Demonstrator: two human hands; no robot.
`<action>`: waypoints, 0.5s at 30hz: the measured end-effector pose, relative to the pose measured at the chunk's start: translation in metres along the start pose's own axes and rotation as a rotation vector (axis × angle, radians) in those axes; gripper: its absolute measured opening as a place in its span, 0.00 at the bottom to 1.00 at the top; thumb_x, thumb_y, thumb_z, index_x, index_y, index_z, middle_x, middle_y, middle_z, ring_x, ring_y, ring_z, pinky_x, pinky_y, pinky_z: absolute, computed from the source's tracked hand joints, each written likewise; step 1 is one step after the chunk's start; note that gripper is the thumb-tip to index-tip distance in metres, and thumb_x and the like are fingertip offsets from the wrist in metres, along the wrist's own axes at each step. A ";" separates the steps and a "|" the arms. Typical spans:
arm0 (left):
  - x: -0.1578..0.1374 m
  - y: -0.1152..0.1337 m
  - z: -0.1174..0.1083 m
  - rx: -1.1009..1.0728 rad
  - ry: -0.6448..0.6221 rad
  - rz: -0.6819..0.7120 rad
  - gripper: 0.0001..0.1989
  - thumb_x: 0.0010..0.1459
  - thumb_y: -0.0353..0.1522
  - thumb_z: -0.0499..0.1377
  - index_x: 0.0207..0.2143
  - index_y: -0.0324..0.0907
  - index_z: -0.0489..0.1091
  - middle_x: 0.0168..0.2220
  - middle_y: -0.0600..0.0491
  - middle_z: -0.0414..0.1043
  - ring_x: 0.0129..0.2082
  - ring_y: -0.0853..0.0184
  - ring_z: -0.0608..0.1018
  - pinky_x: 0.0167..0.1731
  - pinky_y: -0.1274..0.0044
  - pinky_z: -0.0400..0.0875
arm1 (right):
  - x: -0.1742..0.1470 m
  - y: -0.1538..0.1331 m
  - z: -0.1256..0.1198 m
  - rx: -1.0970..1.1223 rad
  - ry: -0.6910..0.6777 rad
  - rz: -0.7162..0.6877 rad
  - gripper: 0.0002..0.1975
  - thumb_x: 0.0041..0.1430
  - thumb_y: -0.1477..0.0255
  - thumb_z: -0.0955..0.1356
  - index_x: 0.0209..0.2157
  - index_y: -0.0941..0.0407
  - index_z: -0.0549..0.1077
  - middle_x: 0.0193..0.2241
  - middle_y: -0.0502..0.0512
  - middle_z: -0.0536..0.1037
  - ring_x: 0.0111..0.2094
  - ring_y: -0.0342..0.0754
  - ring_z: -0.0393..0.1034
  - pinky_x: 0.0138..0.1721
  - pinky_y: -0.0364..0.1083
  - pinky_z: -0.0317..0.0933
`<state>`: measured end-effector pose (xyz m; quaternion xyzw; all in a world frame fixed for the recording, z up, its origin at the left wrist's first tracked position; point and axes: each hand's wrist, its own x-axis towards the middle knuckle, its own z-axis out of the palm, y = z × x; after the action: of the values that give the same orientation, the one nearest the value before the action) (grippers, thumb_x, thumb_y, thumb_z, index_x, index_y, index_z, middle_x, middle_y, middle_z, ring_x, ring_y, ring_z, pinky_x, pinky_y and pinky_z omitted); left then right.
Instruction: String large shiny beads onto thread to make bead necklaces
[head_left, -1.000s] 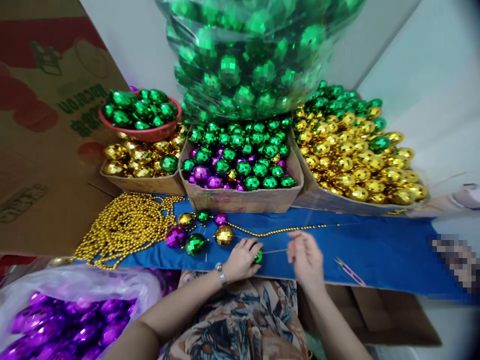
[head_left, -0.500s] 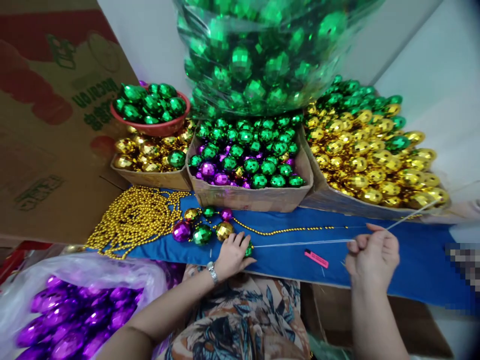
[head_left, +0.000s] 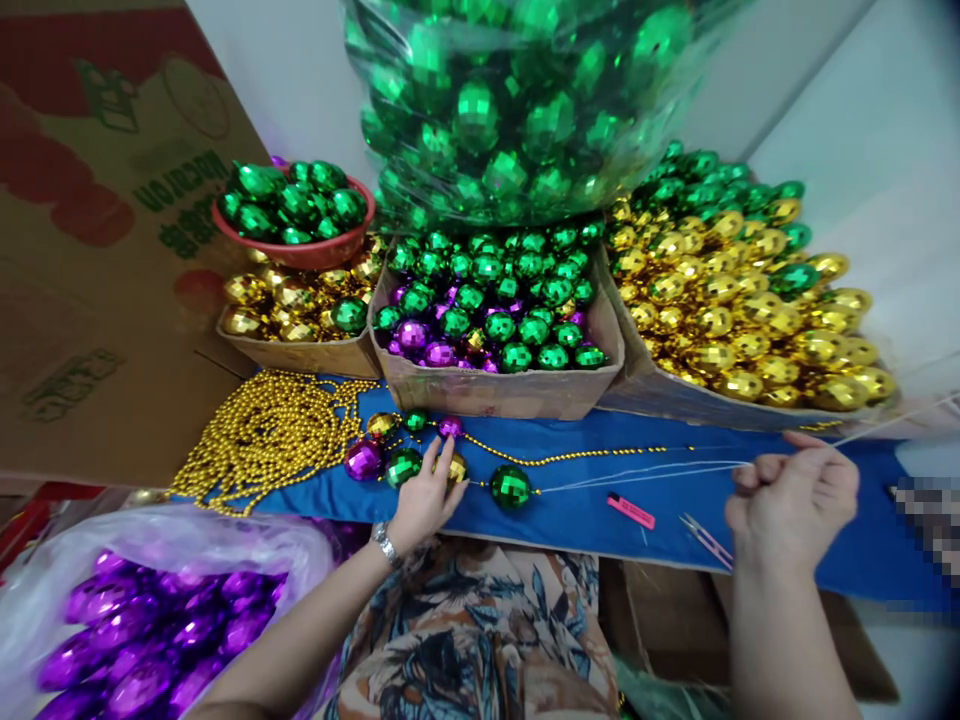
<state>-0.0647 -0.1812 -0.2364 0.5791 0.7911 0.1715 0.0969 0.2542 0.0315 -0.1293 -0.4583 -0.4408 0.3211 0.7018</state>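
My right hand (head_left: 796,505) is closed on white thread (head_left: 645,475), drawn taut to the right above the blue cloth (head_left: 570,520). The thread runs left to a large green faceted ball (head_left: 510,487) lying alone with small gold beads at its ends. My left hand (head_left: 421,506) reaches over a gold ball (head_left: 457,467), fingers stretched out and apart, partly hiding it. Beside those fingertips lie a purple ball (head_left: 451,427) and a green ball (head_left: 404,467). Another purple ball (head_left: 364,460) sits farther left. A thin gold bead strand (head_left: 570,460) extends right from the group.
A pink cutter-like tool (head_left: 631,510) and thread snips (head_left: 707,542) lie near the front edge. Behind stand a carton of green and purple balls (head_left: 499,392) and a heap of gold balls (head_left: 742,320). Coiled gold bead strands (head_left: 274,435) lie left, above bagged purple balls (head_left: 150,640).
My right hand has pulled the thread farther right. My left hand has let go of the green ball and moved left over the gold one. The green ball and snips now show.
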 end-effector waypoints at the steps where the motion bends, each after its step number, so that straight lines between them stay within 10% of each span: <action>1: 0.001 -0.004 0.000 0.033 -0.043 -0.015 0.34 0.63 0.44 0.51 0.67 0.44 0.44 0.64 0.36 0.54 0.39 0.56 0.80 0.31 0.69 0.77 | 0.002 -0.001 0.000 -0.002 0.006 -0.013 0.10 0.62 0.64 0.65 0.35 0.57 0.66 0.14 0.41 0.60 0.16 0.37 0.53 0.14 0.37 0.49; 15: -0.021 -0.057 -0.031 -0.120 -0.107 0.193 0.24 0.59 0.41 0.57 0.56 0.45 0.62 0.50 0.44 0.69 0.48 0.57 0.74 0.47 0.67 0.72 | -0.015 0.008 0.011 -0.091 -0.016 0.017 0.20 0.59 0.55 0.67 0.37 0.59 0.70 0.15 0.41 0.60 0.17 0.36 0.54 0.18 0.38 0.54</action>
<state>-0.1197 -0.2212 -0.2303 0.6538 0.7139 0.1959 0.1564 0.2380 0.0256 -0.1399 -0.4908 -0.4564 0.3103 0.6742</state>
